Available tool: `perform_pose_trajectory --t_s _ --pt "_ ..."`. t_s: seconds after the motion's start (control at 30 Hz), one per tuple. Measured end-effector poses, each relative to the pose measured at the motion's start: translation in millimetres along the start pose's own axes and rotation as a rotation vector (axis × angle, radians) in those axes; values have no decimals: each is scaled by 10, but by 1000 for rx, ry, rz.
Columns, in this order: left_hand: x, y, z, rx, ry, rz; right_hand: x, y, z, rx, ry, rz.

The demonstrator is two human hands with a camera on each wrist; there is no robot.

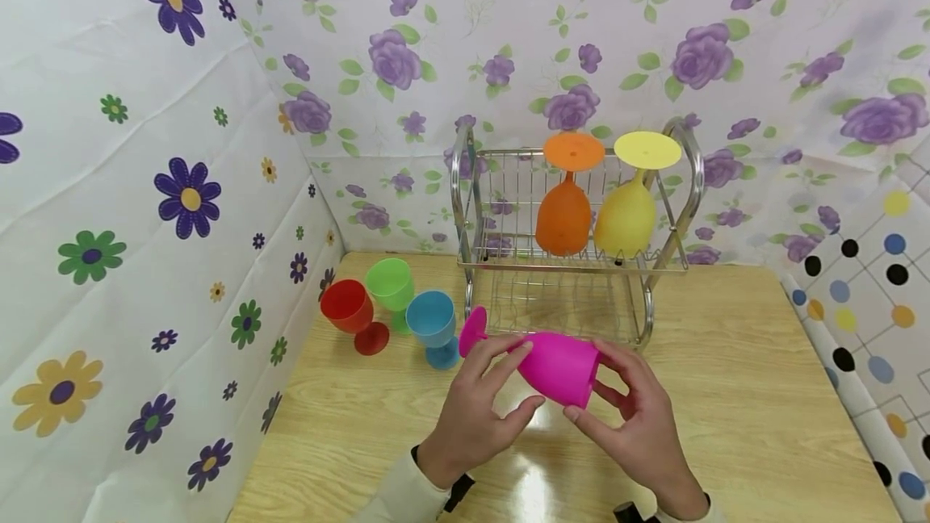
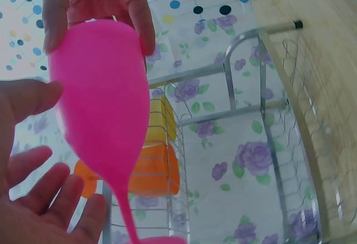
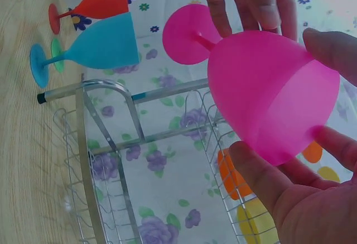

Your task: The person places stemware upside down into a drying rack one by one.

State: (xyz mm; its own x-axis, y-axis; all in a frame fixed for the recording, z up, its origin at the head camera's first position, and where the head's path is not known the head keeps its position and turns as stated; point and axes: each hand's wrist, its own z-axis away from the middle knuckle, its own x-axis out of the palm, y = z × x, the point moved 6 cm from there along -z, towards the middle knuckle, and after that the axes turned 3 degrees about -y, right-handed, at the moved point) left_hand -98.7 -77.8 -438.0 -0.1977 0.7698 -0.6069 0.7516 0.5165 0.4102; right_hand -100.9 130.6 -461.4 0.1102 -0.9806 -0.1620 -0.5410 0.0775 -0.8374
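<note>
A bright pink goblet [image 1: 558, 366] is tilted on its side above the table, foot to the left and mouth to the right. My right hand [image 1: 639, 418] pinches it at the rim, with the thumb below and fingers above. Near the stem end, my left hand [image 1: 483, 414] has its fingers extended against the bowl, while its thumb stands apart below in the head view. From the left wrist view, the left fingers [image 2: 67, 194] lie loosely beside the pink bowl [image 2: 103, 99]. The right wrist view shows the goblet's open mouth [image 3: 301, 110] between the right thumb and fingers.
A two-tier metal dish rack [image 1: 552, 267] stands at the back, with an orange goblet [image 1: 563, 216] and a yellow goblet [image 1: 626, 218] upside down on top. Red [image 1: 347, 305], green [image 1: 391, 283] and blue [image 1: 432, 320] goblets stand upright on the wooden table [image 1: 741, 394] at left.
</note>
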Motion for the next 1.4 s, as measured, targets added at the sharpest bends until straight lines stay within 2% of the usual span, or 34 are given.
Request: perform_pose_trajectory --t_s 0.2,0.37,0.57,0.67,0.87,0.93,1.07,1.23,1.4 --pt "2 -29 133 -190 245 240 -12 17 -14 -19 24 -162" --pt "63 -70 226 -290 354 416 -17 5 -28 -10 34 -211" --pt "115 -129 283 -395 409 611 -24 6 -33 32 37 -229" --pt "179 -160 291 -459 409 725 -22 4 -46 35 37 -254" --pt "328 -177 247 -599 385 1019 15 -23 -92 -5 14 -361" --pt "348 -166 218 -612 387 1077 20 -33 -100 -18 4 -389" --pt "360 -126 149 -575 388 1155 23 -42 -98 -25 -13 -451" --pt "360 -69 84 -504 380 1223 38 -31 -75 30 -16 -491" --pt "361 -49 54 -472 386 1262 42 -10 -56 90 -20 -486"
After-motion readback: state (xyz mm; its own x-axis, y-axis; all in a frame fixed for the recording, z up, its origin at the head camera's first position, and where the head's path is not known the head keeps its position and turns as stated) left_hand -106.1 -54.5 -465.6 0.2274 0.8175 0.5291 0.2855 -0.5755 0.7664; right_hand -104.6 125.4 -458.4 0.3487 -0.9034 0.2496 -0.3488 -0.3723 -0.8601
